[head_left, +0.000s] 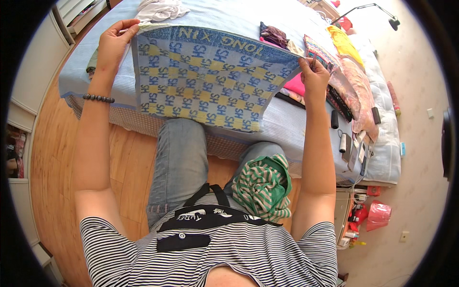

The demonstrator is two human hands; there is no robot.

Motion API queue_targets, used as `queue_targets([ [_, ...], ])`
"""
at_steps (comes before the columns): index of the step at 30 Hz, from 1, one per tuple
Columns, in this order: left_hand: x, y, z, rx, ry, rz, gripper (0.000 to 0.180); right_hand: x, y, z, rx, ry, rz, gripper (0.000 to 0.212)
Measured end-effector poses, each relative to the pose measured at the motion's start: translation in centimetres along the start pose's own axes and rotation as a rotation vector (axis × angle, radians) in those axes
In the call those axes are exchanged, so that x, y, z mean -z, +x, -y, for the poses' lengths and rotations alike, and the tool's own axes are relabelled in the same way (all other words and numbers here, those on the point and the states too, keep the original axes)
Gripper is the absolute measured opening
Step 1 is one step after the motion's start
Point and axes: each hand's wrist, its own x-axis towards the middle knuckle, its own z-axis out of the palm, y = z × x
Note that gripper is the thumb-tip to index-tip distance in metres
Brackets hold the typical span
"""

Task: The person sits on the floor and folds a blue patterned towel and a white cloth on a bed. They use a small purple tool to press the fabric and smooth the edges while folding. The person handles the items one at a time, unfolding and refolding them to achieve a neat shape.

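Note:
A blue, yellow and white patterned towel [201,81] hangs spread out between my two hands, its lower part draping over the edge of the bed. My left hand [116,40] pinches its upper left corner between thumb and fingers. At the upper right corner, my right hand [314,74] grips the cloth the same way. A green and grey striped garment [263,186] lies bunched on my right thigh. Just beyond my left hand, a crumpled white cloth [161,9] rests on the bed.
The bed [282,119] has a light blue cover. Folded clothes, including a dark purple bundle [273,36] and a yellow cloth [345,44], line its right side. Small items, among them a black cylinder [334,119], lie nearer. A pink lampshade [379,215] stands at right.

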Motion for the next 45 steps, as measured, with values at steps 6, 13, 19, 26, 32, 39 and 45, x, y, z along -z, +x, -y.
queue_targets([
  [6,0.3,0.9,1.6,0.165,-0.085,0.009,0.02,-0.6,-0.3,-0.5,-0.073,-0.036,-0.008,0.016],
  [13,0.4,1.3,3.0,0.351,-0.224,0.029,0.02,-0.8,0.0,-1.7,-0.089,-0.074,0.016,0.018],
  [19,0.3,0.8,4.2,0.196,-0.317,0.128,0.022,-1.4,0.1,-2.1,-0.13,-0.074,0.024,0.019],
  [26,0.5,0.1,4.3,0.123,0.039,0.162,0.019,-1.0,-0.8,-2.4,-0.132,-0.04,0.085,0.017],
  [32,1.9,-3.8,7.2,0.215,0.06,0.194,0.016,0.4,-4.4,-4.0,-0.197,-0.05,0.26,0.012],
  [39,1.7,-4.3,7.1,0.257,-0.078,0.118,0.017,0.5,-5.4,-4.7,-0.2,-0.057,0.21,0.01],
  [45,2.4,-9.9,7.1,0.224,-0.082,0.049,0.018,2.2,-11.9,-6.1,-0.15,-0.242,0.31,0.01],
])
